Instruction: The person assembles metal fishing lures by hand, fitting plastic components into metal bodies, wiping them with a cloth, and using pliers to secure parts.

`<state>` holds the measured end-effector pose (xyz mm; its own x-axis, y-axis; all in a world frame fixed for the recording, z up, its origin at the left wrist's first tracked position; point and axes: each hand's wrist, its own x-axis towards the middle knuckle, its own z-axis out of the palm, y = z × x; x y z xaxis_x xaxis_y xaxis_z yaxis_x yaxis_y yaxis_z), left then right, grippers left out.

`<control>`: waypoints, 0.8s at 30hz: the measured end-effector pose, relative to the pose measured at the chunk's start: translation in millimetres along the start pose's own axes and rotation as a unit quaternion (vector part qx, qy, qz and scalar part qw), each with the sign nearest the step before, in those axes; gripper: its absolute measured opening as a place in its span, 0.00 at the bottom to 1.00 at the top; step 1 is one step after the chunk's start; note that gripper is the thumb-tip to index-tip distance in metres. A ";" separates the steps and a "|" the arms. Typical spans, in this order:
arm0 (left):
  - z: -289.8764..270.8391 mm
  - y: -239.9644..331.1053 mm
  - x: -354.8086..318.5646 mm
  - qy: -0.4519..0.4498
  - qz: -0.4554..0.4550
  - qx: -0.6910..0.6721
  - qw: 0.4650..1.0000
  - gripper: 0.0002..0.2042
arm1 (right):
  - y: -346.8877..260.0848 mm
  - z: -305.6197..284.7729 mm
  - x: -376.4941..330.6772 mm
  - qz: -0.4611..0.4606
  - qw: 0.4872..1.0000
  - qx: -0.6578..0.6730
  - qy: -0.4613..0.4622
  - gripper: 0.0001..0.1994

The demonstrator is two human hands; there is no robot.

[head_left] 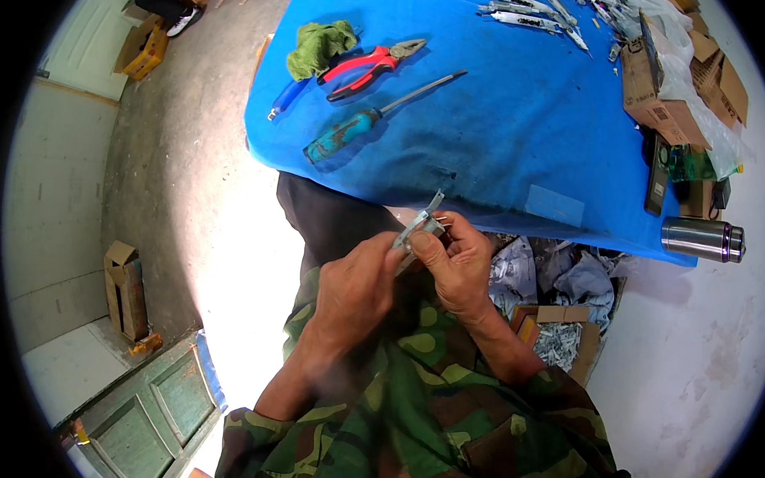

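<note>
A small silvery-grey metal part (417, 227) with a narrow upright strip is held between my two hands, just off the front edge of the blue-covered table (504, 125). My left hand (357, 282) is closed round its lower left end, hiding much of it. My right hand (457, 263) pinches its right side between thumb and fingers. Beyond my hands lie a screwdriver (340, 136) with a teal handle, red-and-black pliers (367, 70), a blue-handled tool (288, 97) and a crumpled green cloth (320, 47).
Several long metal pieces (525, 12) lie at the table's far side. Cardboard boxes (657, 97), clear plastic and a steel flask (703, 240) line its right edge. Under the table sits a box of small metal parts (560, 342). Another person's leg (163, 0) shows at top left.
</note>
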<state>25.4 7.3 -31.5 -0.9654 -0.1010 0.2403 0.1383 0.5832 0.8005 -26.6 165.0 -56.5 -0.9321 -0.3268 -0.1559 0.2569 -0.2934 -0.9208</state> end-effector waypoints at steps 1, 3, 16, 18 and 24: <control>-1.0 0.3 0.9 -0.009 -0.002 0.006 1.000 0.07 | 1.3 -1.5 1.2 0.006 1.000 -0.012 -0.001 0.14; -3.2 1.4 2.6 -0.026 -0.005 0.017 1.000 0.08 | 5.4 -6.1 3.9 0.017 0.999 -0.037 -0.004 0.15; 3.6 -3.2 2.0 -0.022 0.052 0.173 0.983 0.11 | 4.7 8.7 2.0 0.065 0.985 -0.150 0.054 0.12; 6.3 -5.4 -0.8 -0.023 0.051 0.174 0.983 0.10 | 7.3 13.7 1.1 0.032 0.984 -0.158 0.072 0.10; 6.3 -5.1 5.2 -0.009 0.008 0.055 0.998 0.09 | 4.3 21.4 2.7 -0.008 0.984 -0.154 0.089 0.09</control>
<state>18.2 8.9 -37.8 -0.9672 -0.0770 0.2420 0.1296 0.6701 0.7309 -22.5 143.6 -53.2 -0.9724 -0.1529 -0.1761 0.1785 -0.0018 -0.9839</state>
